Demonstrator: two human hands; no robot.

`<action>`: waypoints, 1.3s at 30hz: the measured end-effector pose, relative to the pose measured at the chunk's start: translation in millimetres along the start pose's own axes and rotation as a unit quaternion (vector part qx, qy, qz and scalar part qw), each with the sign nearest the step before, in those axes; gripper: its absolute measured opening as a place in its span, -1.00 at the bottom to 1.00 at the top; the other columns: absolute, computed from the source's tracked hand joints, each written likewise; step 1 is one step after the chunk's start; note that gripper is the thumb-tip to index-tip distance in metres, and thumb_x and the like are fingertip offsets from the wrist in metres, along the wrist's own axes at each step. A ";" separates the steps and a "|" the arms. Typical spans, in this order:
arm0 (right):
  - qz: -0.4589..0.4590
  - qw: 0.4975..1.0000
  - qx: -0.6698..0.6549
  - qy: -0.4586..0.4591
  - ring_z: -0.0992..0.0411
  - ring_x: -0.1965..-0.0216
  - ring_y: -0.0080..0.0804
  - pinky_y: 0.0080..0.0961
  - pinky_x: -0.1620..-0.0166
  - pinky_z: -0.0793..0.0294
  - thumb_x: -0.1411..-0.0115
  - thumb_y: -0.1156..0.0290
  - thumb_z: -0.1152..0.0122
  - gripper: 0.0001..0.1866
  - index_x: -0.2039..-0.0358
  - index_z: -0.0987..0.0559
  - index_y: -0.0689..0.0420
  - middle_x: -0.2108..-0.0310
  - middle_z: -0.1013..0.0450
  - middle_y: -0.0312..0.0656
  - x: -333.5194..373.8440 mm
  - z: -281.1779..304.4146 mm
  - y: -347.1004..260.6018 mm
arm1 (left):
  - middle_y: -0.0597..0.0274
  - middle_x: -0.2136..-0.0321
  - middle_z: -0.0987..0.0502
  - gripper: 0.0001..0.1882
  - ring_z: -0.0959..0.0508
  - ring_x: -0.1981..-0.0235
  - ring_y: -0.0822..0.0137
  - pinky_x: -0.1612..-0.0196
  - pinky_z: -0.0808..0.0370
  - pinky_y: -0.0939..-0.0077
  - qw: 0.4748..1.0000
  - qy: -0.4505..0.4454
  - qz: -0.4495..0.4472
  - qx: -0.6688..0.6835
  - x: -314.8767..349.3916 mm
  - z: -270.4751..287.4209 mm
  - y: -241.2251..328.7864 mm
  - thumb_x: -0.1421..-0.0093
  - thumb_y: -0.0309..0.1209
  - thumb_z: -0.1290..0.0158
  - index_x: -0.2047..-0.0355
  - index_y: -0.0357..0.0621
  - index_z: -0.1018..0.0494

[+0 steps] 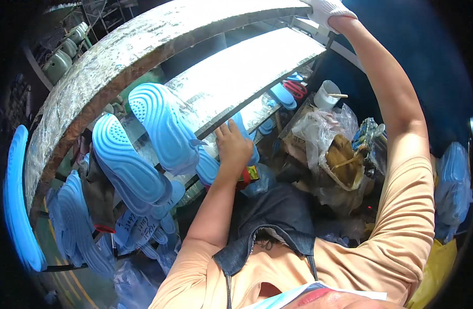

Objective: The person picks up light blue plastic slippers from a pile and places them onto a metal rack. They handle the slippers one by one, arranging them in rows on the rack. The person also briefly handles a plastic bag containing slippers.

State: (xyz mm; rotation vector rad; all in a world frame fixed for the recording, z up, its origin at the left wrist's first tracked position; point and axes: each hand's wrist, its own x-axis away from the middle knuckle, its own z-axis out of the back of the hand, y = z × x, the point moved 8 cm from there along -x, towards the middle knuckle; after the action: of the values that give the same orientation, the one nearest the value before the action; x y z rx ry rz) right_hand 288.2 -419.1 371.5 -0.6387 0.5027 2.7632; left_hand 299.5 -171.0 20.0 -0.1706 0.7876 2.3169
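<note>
My bare left hand [235, 144] is at the front edge of the lower shelf. Its fingers are bent around a light blue insole [240, 123], which shows above and to the right of the hand; the thumb is hidden. Far off at the upper right, my right hand [326, 10] wears a white knitted glove and touches the end of the upper board [205, 18]. The picture's edge cuts off its fingers. Left of my left hand, stacks of ridged blue insoles [164, 126] lean across the shelf, with another stack [125, 159] beside them.
A long blue insole [20, 201] stands at the far left. Below the shelf are more insoles [74, 216]. To the right are red-handled scissors [295, 88], a white cup [326, 94] with a stick, a stained container [344, 162] and clear bags. A yellow bag [434, 273] lies lower right.
</note>
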 end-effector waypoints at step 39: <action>-0.138 0.959 0.048 -0.242 -0.41 -0.10 -0.05 -0.27 -0.15 -0.38 -0.10 0.11 -0.14 -0.39 -0.12 -0.44 0.17 -0.07 -0.45 0.04 310.3 150.4 76.1 | -0.44 -0.15 -0.24 -0.31 -0.42 -0.10 -0.20 -0.14 -0.46 0.02 0.117 -0.547 0.159 0.814 190.8 24.1 307.2 -0.17 -0.40 0.20 -0.29 -0.49 0.01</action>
State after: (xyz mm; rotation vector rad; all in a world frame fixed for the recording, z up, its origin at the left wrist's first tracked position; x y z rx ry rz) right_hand -62.4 -376.6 375.3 0.0060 0.3972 2.4829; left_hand -40.6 -231.1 129.9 2.3457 1.7127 -0.1536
